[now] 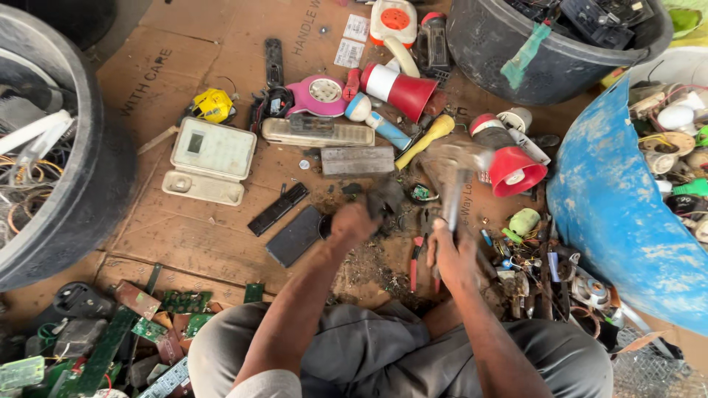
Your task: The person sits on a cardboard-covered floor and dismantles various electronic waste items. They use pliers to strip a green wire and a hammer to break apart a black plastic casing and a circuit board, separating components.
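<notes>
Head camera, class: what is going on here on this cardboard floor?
A person sits on flattened cardboard amid scrap electronics. The right hand grips a hammer, raised and blurred. The left hand steadies a small dark part on the cardboard beneath it. Around them lie red megaphones, a pale scale and a pink telephone. Green circuit boards are heaped at lower left; a black tub and a blue drum hold more scrap.

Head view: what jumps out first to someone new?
The right hand gripping a motion-blurred hammer at centre, beside the left hand pressing a dark part onto the cardboard. Behind them lie red-and-white megaphones. A blue drum stands at right and green circuit boards pile at lower left.
</notes>
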